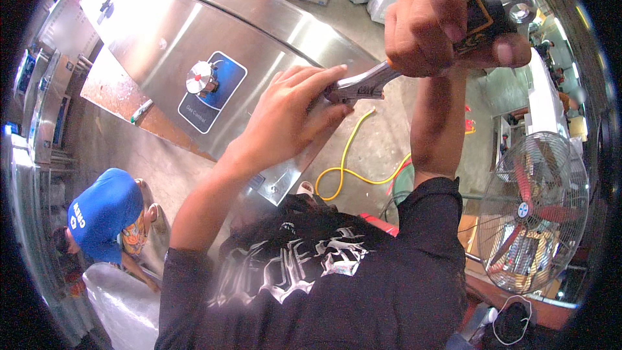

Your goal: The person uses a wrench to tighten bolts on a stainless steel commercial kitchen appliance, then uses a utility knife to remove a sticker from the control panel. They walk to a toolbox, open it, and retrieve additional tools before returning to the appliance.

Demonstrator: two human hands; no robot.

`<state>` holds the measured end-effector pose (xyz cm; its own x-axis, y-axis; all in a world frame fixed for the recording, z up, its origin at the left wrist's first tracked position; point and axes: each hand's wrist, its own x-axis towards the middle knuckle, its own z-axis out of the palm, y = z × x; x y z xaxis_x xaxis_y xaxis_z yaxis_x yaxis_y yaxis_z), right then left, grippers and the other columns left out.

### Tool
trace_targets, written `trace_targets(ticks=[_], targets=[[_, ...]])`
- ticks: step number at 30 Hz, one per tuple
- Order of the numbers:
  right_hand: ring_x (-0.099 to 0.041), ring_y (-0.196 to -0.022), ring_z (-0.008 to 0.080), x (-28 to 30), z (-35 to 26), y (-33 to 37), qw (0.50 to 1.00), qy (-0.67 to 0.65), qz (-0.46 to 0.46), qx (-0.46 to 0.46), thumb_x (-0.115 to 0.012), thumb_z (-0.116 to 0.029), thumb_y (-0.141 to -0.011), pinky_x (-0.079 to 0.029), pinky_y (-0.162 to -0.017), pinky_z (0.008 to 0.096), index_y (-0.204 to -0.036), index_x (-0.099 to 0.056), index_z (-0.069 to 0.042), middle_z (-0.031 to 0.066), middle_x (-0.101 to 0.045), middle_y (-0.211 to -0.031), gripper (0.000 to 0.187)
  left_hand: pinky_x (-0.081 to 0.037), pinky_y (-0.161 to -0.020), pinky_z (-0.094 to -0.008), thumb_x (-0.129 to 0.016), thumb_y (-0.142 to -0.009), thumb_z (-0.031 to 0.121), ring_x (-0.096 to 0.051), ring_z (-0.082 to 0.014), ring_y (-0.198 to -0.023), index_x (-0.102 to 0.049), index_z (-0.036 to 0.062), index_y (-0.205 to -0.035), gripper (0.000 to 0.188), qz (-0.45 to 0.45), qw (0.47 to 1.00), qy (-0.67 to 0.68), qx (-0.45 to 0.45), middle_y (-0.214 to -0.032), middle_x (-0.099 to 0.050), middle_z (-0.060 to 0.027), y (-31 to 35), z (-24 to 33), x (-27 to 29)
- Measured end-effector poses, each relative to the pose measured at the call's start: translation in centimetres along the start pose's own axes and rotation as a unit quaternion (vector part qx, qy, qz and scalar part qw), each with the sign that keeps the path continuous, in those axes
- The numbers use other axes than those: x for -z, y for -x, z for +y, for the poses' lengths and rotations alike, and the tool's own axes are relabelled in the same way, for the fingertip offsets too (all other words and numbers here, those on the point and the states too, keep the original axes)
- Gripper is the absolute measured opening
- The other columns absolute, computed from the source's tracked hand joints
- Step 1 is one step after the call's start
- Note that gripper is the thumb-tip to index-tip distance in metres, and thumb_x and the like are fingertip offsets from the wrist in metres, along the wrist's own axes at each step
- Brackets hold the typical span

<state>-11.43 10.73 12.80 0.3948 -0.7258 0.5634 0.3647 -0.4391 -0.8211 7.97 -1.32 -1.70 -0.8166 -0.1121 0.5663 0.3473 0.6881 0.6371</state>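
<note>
My right hand (431, 26) is raised at the upper right, its fingers wrapped round the black grip of a metal wrench (370, 83). The grip ends in a shiny ring beyond my fist. At the wrench's other end, my left hand (291, 107) closes its fingers and thumb about the head, which they partly cover. Whatever the jaws may be on is hidden by that hand. Behind and left of my left hand lies a large stainless steel panel (259, 32). A round silver knob (202, 79) sits on its blue and grey label.
A yellow hose (342, 170) loops across the floor. To the right stands a large caged fan (523, 210). Someone in a blue shirt (107, 207) bends over at lower left, beside a plastic-wrapped item (120, 304). A green marker (141, 111) rests near the panel's edge.
</note>
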Motion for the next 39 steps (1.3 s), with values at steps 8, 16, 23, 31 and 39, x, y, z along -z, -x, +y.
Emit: trace_targets(ticks=[8,16,23,31,39], targets=[[-0.063,-0.06,0.022,-6.5,3.6,0.4,0.866,0.259,0.405,0.136,-0.058,-0.05,-0.103,-0.053,-0.057,0.034,-0.111,-0.055,0.001,0.0145,-0.064,-0.075,0.052,-0.052,-0.084,-0.0415,-0.078,-0.087,0.021,-0.07,-0.0315,-0.088,-0.072,0.0047,-0.112,0.03,0.024,0.996,-0.062,-0.067,-0.093,-0.074,-0.0129,0.0,-0.5,-0.2],[-0.058,-0.055,0.0118,-8.2,4.3,1.3,0.817,0.347,0.429,0.167,-0.058,-0.036,-0.106,-0.045,-0.048,0.0279,-0.089,-0.057,-0.003,0.0063,-0.061,-0.068,0.036,-0.055,-0.087,-0.0413,-0.086,-0.079,0.016,-0.069,-0.0315,-0.097,-0.066,0.0044,-0.126,0.052,0.008,0.997,-0.015,-0.08,-0.106,-0.072,-0.014,-1.7,1.8,0.2],[-0.054,-0.055,0.0058,-9.6,3.4,-0.6,0.785,0.358,0.486,0.142,-0.059,-0.022,-0.104,-0.043,-0.048,0.0241,-0.093,-0.061,-0.004,-0.0004,-0.059,-0.068,0.021,-0.055,-0.079,-0.0367,-0.082,-0.083,0.01,-0.07,-0.0281,-0.086,-0.065,-0.0003,-0.114,0.036,0.003,0.996,-0.052,-0.071,-0.097,-0.07,-0.015,-2.7,2.4,-0.4],[-0.054,-0.067,0.0121,-9.2,4.0,-0.6,0.705,0.527,0.418,0.223,-0.062,-0.028,-0.103,-0.047,-0.061,0.0323,-0.096,-0.062,0.0,0.0031,-0.057,-0.076,0.029,-0.052,-0.08,-0.0304,-0.084,-0.082,0.009,-0.065,-0.0154,-0.084,-0.064,-0.0002,-0.1,0.028,0.021,0.999,-0.02,-0.037,-0.086,-0.069,-0.0079,-2.6,2.4,-1.2],[-0.059,-0.074,0.0119,-8.8,2.7,1.3,0.823,0.424,0.334,0.176,-0.066,-0.033,-0.101,-0.049,-0.064,0.0309,-0.101,-0.062,0.003,0.008,-0.065,-0.083,0.035,-0.053,-0.077,-0.0307,-0.084,-0.082,0.011,-0.068,-0.0166,-0.082,-0.069,-0.0021,-0.095,0.024,0.034,0.999,-0.025,-0.012,-0.086,-0.073,-0.0103,-2.4,2.0,-1.0]])
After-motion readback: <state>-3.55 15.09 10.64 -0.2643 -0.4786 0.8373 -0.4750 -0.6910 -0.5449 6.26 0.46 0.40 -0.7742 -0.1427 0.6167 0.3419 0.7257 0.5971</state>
